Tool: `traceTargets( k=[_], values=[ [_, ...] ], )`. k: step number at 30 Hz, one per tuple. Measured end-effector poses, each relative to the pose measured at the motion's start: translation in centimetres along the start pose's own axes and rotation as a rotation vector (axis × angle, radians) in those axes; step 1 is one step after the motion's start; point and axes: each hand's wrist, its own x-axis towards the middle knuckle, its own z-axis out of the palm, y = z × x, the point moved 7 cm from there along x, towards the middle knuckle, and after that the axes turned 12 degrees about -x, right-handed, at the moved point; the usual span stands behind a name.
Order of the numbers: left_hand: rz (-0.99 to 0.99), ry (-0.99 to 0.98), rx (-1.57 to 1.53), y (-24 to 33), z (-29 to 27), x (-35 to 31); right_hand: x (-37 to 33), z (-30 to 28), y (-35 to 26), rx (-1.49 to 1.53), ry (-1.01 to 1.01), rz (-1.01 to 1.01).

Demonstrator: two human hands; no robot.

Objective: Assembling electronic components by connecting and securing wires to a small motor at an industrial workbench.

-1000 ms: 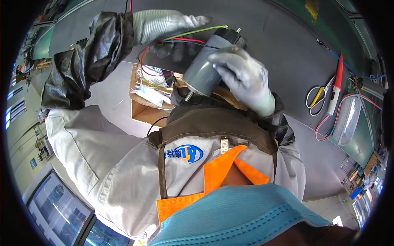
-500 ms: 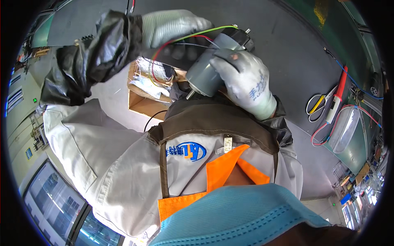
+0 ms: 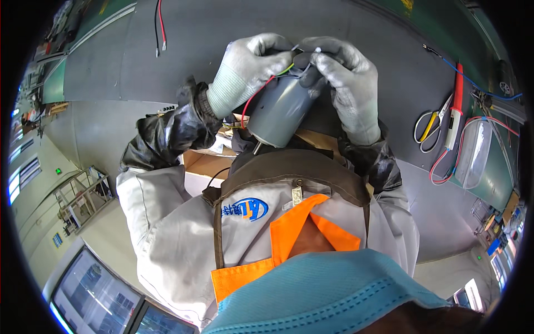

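A grey cylindrical motor (image 3: 282, 111) lies tilted in front of my chest, its metal shaft (image 3: 257, 148) pointing down toward me. At its far end my left hand (image 3: 245, 69) pinches the motor's wires, thumb and forefinger together. A red wire (image 3: 257, 94) loops down from those fingers along the motor's left side, and a short yellow-green wire (image 3: 286, 69) shows beside it. My right hand (image 3: 351, 83) is closed at the same end, its fingertips bent in close to the left ones. A small white tip shows between its fingers; the rest of its grip is hidden.
An open cardboard box (image 3: 206, 163) stands below the motor. To the right lie yellow-and-black-handled scissors (image 3: 427, 133), a red-handled soldering iron (image 3: 457, 106) and a clear plastic piece (image 3: 475, 153). Black and red leads (image 3: 161, 30) lie on the dark bench (image 3: 189, 50) at the far left.
My left hand has come right and nearer to the motor's end, gathering the wires. My right hand has shifted from the motor's side up to its far end, meeting the left.
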Motion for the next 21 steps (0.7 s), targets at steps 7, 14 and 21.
traceTargets(
  k=[7, 14, 21],
  values=[
    [-0.027, 0.03, 0.1, 0.6, 0.4, -0.3, -0.1, -0.4, -0.2, -0.013, 0.082, -0.034],
    [0.003, -0.019, 0.091, 1.5, 1.8, -0.1, 1.0, -1.9, -0.9, -0.098, -0.098, 0.142],
    [-0.008, -0.068, 0.01, 2.0, 4.3, 0.4, 0.5, -2.9, -1.4, -0.358, -0.177, 0.245]
  ],
)
